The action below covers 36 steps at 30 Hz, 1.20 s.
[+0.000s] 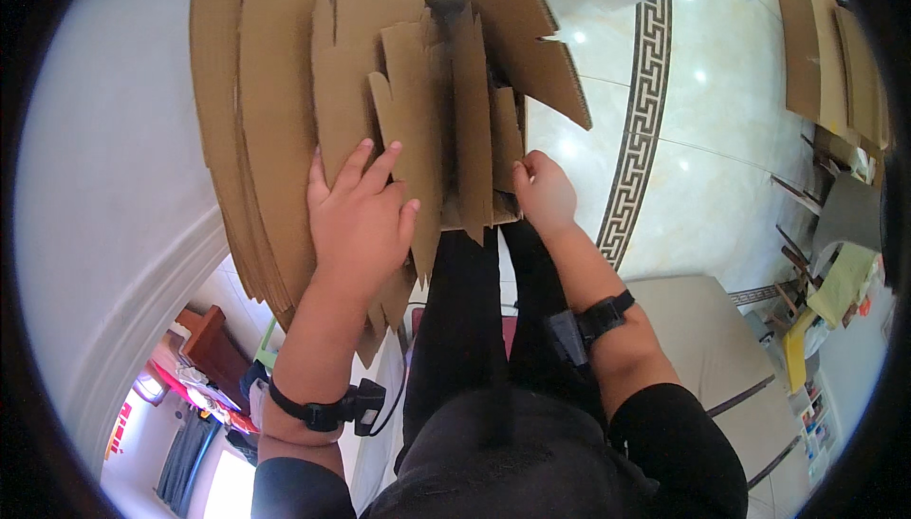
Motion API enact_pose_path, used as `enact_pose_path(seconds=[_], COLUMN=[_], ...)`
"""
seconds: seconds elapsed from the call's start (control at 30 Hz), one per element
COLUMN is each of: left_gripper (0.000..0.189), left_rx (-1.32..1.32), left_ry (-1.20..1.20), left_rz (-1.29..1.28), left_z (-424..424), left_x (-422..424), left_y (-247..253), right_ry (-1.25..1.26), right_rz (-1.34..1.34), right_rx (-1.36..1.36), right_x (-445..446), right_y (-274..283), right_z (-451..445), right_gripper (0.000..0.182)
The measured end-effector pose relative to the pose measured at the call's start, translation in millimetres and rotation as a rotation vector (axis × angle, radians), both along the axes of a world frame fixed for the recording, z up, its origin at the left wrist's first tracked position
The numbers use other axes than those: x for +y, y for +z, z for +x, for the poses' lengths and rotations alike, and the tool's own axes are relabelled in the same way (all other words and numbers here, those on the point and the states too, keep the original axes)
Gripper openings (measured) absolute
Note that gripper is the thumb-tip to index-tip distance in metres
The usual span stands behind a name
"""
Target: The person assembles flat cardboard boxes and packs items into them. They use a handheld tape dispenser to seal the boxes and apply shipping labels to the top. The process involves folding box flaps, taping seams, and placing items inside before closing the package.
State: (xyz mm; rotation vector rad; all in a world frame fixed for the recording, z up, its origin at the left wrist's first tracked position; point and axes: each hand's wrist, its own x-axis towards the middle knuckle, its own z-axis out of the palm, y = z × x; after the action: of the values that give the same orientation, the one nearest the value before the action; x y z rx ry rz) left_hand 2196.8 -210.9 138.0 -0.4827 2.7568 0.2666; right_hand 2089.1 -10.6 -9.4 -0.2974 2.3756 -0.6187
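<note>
Several flattened corrugated cardboard sheets stand on edge in front of me, leaning towards the white wall. My left hand rests on them with its fingers spread, the fingertips over a torn-edged piece. To the right, an upright cardboard panel stands beside a smaller cardboard flap. My right hand has its fingers curled at the lower right edge of that flap, pinching it between thumb and fingers. A wide cardboard flap tilts outward above my right hand.
A white wall with a moulding runs along the left. Pale floor tiles with a dark patterned border lie to the right. More cardboard, a grey chair and a beige padded surface stand on the right.
</note>
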Motion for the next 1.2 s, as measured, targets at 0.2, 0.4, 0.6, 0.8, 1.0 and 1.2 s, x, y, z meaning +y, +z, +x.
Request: enact_pose_path(seconds=[0.2, 0.4, 0.6, 0.8, 1.0, 1.2], left_gripper=[0.018, 0.019, 0.036, 0.038, 0.036, 0.028], left_rx=[0.019, -0.027, -0.029, -0.065, -0.082, -0.211], left_ry=[-0.037, -0.011, -0.036, -0.122, -0.136, -0.043], left_rz=[-0.011, -0.020, -0.067, -0.156, -0.191, -0.177], left_z=[1.3, -4.9, 8.6, 2.3, -4.1, -20.8], left_x=[3.2, 3.8, -6.2, -6.4, -0.4, 14.2], left_y=[2.5, 5.3, -5.5, -9.5, -5.1, 13.1], right_ry=[0.137, 0.385, 0.426, 0.425, 0.366, 0.255], right_rz=[-0.172, -0.489, -0.722, -0.785, -0.819, -0.780], right_rx=[0.121, 0.099, 0.064, 0.102, 0.138, 0.151], right_x=[-2.1, -50.8, -33.0, -12.1, 1.1, 10.9], right_y=[6.8, 107.1, 155.0, 167.6, 165.9, 161.1], right_z=[11.7, 61.3, 77.5, 72.5, 71.1, 43.6], right_gripper=[0.018, 0.015, 0.015, 0.014, 0.014, 0.014])
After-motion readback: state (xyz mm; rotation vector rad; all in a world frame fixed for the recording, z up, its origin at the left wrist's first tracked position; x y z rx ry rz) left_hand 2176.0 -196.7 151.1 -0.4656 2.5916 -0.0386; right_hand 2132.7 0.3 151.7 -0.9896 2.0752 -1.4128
